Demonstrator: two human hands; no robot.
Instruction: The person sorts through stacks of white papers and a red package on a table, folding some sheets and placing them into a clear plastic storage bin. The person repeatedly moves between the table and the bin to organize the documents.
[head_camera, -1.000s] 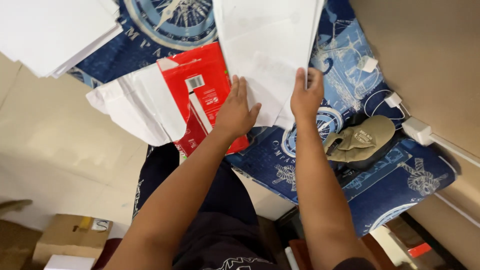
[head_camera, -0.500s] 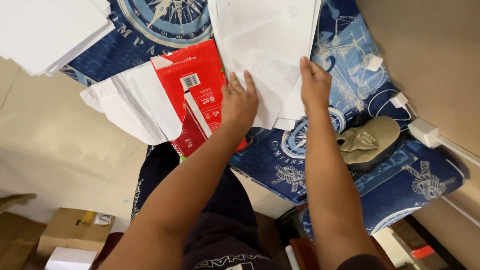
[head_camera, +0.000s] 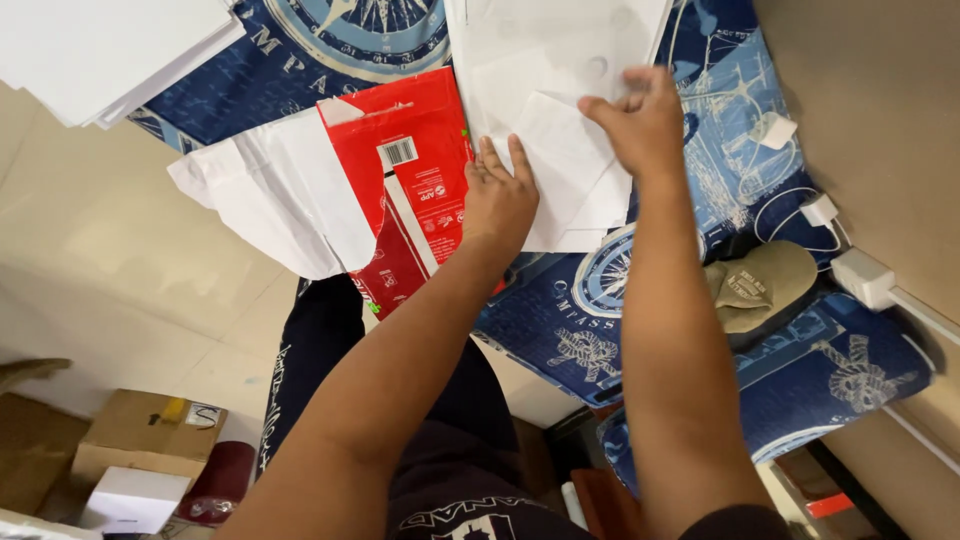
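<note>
Head view: left hand (head_camera: 500, 200) lies flat, fingers spread, on white sheets (head_camera: 560, 160) spread over a blue bedcover (head_camera: 620, 300); right hand (head_camera: 640, 120) pinches one sheet's top edge. Torn red wrapper (head_camera: 410, 180) lies beside them. Sorting looks partway done; another stack (head_camera: 100, 50) sits apart.

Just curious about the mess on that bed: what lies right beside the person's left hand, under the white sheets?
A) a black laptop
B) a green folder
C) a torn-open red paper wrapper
C: the left hand rests on white paper beside the torn red wrapper.
</note>
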